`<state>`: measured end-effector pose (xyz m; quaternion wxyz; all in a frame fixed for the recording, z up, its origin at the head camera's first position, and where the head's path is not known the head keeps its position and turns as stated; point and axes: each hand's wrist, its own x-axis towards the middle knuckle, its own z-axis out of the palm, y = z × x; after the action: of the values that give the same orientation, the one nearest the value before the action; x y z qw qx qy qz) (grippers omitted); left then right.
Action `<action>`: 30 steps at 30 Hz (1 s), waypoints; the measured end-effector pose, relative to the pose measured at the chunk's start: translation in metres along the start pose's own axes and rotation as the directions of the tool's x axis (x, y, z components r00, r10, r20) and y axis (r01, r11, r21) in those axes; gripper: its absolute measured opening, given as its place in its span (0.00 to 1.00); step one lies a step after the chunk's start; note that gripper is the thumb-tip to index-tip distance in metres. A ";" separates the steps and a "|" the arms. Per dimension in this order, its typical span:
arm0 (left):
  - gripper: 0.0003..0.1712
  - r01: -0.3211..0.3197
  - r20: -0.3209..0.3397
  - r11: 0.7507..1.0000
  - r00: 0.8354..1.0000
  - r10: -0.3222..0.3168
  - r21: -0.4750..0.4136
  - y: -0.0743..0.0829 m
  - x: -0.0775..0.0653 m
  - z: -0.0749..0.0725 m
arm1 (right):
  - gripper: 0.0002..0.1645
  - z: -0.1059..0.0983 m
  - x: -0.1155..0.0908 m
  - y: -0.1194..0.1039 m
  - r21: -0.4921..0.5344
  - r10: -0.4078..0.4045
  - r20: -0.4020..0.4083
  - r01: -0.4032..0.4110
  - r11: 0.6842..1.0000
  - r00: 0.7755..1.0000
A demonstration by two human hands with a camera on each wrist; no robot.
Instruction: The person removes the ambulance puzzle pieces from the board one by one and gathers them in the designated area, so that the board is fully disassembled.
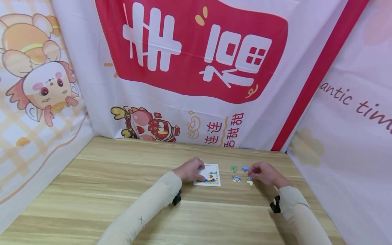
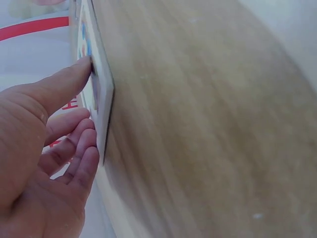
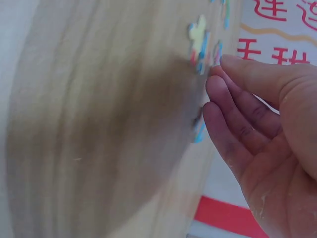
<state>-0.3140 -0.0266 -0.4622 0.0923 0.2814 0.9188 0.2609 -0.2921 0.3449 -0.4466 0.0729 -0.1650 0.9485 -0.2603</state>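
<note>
A white puzzle tray (image 1: 207, 184) lies on the table, with a partly filled coloured picture (image 1: 211, 177) in its lower half. At the tray's left side is my left hand (image 1: 190, 170); its thumb (image 2: 74, 77) presses on the picture, while the other fingers rest loosely bent by the tray's edge. Over a group of loose puzzle pieces to the right reaches my right hand (image 1: 265, 173), thumb and index tips close together. Nearest those tips are a yellow piece (image 1: 250, 182) and a blue piece (image 1: 244, 168). Whether a piece is between the tips is hidden.
A green piece (image 1: 233, 168) and a purple-and-white piece (image 1: 236, 179) lie between tray and right hand. Printed cloth (image 1: 190, 92) hangs behind the wooden table (image 1: 107, 177), with cloth walls at both sides. Each wrist wears a black device.
</note>
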 end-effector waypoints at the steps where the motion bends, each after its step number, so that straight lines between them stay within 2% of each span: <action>1: 0.27 0.005 0.007 1.000 1.000 -0.005 0.004 0.000 0.001 0.000 | 0.02 -0.001 0.001 -0.003 -0.005 -0.004 0.003 0.004 1.000 1.000; 4: 0.28 0.011 0.029 1.000 1.000 -0.011 0.014 -0.001 0.004 -0.002 | 0.03 -0.003 0.007 -0.014 -0.024 -0.022 0.014 0.023 0.999 1.000; 6: 0.29 -0.025 0.027 0.999 0.999 0.024 0.041 -0.016 0.014 0.007 | 0.04 -0.003 0.011 -0.024 -0.043 -0.048 0.027 0.049 0.998 0.998; 8: 0.29 -0.035 0.032 0.998 0.999 0.033 0.055 -0.015 0.016 0.007 | 0.06 -0.002 0.016 -0.034 -0.061 -0.060 0.039 0.062 0.996 0.997; 11: 0.28 -0.052 0.035 0.996 0.998 0.050 0.071 -0.011 0.017 0.007 | 0.09 0.003 0.024 -0.051 -0.091 -0.092 0.056 0.097 0.991 0.994; 13: 0.27 -0.027 0.052 0.998 0.998 0.024 0.053 0.008 0.008 -0.002 | 0.10 0.009 0.029 -0.061 -0.100 -0.104 0.066 0.111 0.989 0.992; 17: 0.28 -0.035 0.058 0.999 0.998 0.033 0.039 0.015 0.007 -0.003 | 0.13 0.021 0.039 -0.082 -0.106 -0.148 0.093 0.157 0.982 0.985; 19: 0.27 -0.043 0.057 0.998 0.998 0.041 0.034 0.017 0.008 -0.003 | 0.14 0.026 0.043 -0.090 -0.110 -0.166 0.105 0.177 0.978 0.980; 20: 0.28 -0.063 0.045 0.997 0.997 0.061 0.044 0.008 0.016 0.004 | 0.15 0.028 0.046 -0.094 -0.113 -0.181 0.108 0.193 0.975 0.977; 24: 0.27 -0.077 0.034 0.996 0.997 0.075 0.034 0.006 0.020 0.008 | 0.17 0.034 0.053 -0.106 -0.113 -0.239 0.118 0.252 0.961 0.964; 26: 0.27 -0.083 0.021 0.996 0.996 0.083 0.026 0.006 0.021 0.011 | 0.17 0.038 0.055 -0.110 -0.104 -0.240 0.123 0.253 0.962 0.963; 27: 0.25 -0.069 0.026 0.998 0.997 0.069 0.009 0.016 0.013 0.005 | 0.17 0.040 0.056 -0.111 -0.102 -0.233 0.126 0.247 0.964 0.964; 30: 0.25 -0.076 0.007 0.997 0.997 0.076 0.010 0.017 0.013 0.007 | 0.18 0.046 0.057 -0.116 -0.095 -0.191 0.130 0.204 0.974 0.973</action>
<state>-0.3143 -0.0047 -0.4597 0.0841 0.3174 0.9085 0.2584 -0.3035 0.2095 -0.4290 0.0946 -0.2776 0.9339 -0.2044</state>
